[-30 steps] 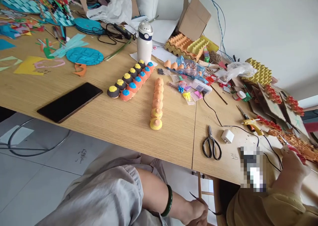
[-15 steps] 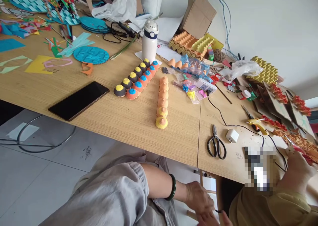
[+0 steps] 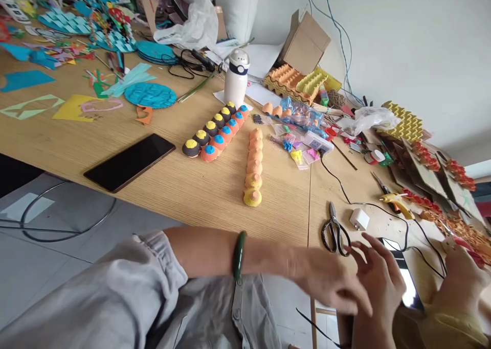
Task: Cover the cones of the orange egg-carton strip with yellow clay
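My left hand (image 3: 333, 282), with a dark green bangle (image 3: 239, 256) on its forearm, reaches across to my right wrist. Its fingers are slightly blurred, apart and partly stretched out; no held object shows. My right hand (image 3: 378, 280) rises from the bottom edge, palm side hidden, with fingers spread near the table edge. Just beyond its fingertips lie black-handled scissors (image 3: 334, 231) and a white charger plug (image 3: 359, 219). A thin black strap (image 3: 318, 327) hangs below my left hand; where it is attached I cannot tell.
A row of orange egg-carton cups (image 3: 255, 167), a painted double row (image 3: 217, 133), a phone (image 3: 130, 162) and a white bottle (image 3: 236, 78) stand or lie on the table (image 3: 207, 206). At right, a co-worker's hand (image 3: 462, 267) is beside a lit phone (image 3: 409, 287) and a yellow glue gun (image 3: 397, 203).
Both my hands have risen from below the table edge towards the scissors. My right hand now shows spread fingers. The view has shifted slightly.
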The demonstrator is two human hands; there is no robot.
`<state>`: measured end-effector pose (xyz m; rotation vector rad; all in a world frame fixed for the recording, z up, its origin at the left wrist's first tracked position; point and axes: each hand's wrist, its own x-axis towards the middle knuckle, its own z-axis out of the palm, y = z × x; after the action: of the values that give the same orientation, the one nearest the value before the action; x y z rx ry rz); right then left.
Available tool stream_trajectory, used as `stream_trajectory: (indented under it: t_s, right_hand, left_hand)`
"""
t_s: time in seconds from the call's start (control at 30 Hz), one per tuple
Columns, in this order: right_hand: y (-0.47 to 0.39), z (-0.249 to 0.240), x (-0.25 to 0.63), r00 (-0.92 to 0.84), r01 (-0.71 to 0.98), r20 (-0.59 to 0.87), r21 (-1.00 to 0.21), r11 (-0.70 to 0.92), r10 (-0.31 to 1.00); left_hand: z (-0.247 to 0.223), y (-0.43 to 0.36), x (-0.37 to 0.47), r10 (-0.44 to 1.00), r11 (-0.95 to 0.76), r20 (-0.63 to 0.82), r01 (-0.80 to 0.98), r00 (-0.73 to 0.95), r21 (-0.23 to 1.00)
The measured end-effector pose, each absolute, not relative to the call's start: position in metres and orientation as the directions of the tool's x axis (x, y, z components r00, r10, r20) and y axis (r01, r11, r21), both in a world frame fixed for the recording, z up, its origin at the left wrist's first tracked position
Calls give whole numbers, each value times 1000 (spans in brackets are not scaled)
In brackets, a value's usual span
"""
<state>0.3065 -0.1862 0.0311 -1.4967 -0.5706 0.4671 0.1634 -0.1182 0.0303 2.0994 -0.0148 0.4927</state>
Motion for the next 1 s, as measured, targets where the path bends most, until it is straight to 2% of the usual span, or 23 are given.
stream_trajectory:
  t_s: [0.03, 0.07, 0.13, 0.2, 0.33, 0.4, 0.5, 0.63, 0.8, 1.0]
  right_hand:
    - [-166, 26, 304, 755, 62, 61, -998, 22, 653]
    - [-147, 23, 300, 737, 79, 77, -997, 27, 672]
    - [-113, 22, 287, 708, 117, 123, -992, 55, 695]
    - [-81, 21, 271, 621, 109, 143, -989, 96, 771]
    - [-23, 5, 240, 506, 60, 109, -994, 91, 855]
    - [2, -4, 226, 484, 63, 112, -994, 93, 868]
    - [33, -15, 207, 471, 112, 205, -979, 172, 858]
    - [56, -26, 194, 429, 242, 399, -915, 323, 810]
    - [53, -49, 190, 308, 462, 665, -730, 504, 681]
    - [44, -61, 189, 163, 525, 714, -647, 552, 681]
  left_hand:
    - [40, -101, 149, 219, -602, 401, -200, 889, 773]
    - [48, -83, 134, 323, -632, 421, -138, 847, 763]
    - [55, -48, 106, 547, -661, 467, 16, 695, 751]
    - [51, -13, 82, 679, -668, 515, 151, 523, 728]
    - [23, 45, 42, 839, -533, 520, 441, 161, 722]
    - [7, 65, 25, 860, -456, 508, 502, 37, 735]
    - [-11, 83, 7, 854, -423, 519, 537, -33, 730]
    - [-27, 93, 1, 837, -434, 544, 541, -54, 721]
    - [-42, 92, 1, 831, -475, 556, 494, -20, 728]
    - [-53, 82, -4, 823, -515, 565, 477, 46, 712]
